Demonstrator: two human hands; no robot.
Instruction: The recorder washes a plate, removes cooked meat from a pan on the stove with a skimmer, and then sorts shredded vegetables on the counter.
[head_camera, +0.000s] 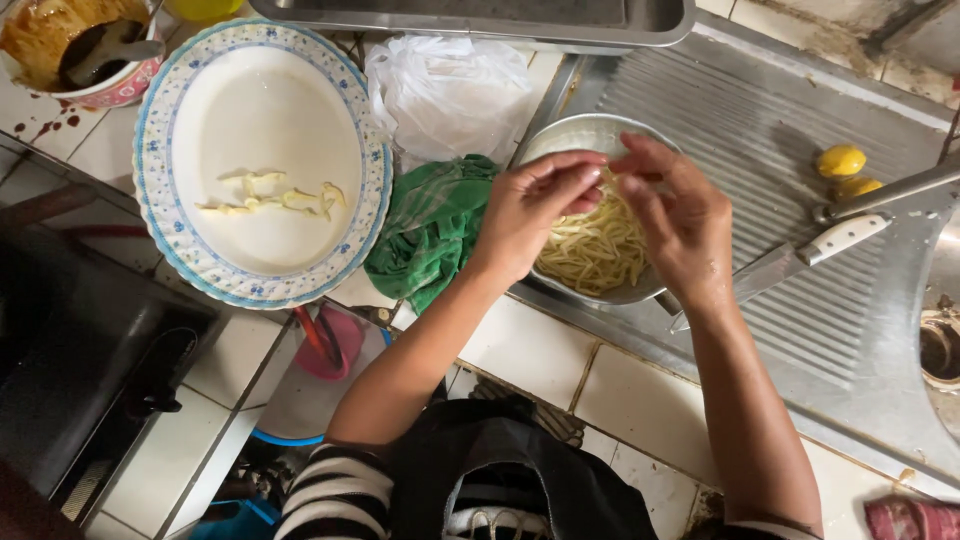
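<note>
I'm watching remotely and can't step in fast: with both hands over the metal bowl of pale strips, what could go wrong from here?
1. The white-handled knife lies on the ribbed steel drainboard close beside the right hand; a sideways move could brush its blade.
2. The round metal bowl of pale yellow strips sits near the drainboard's front edge; a push might tip it.
3. The two small yellow fruits might roll on the ribs.
</note>
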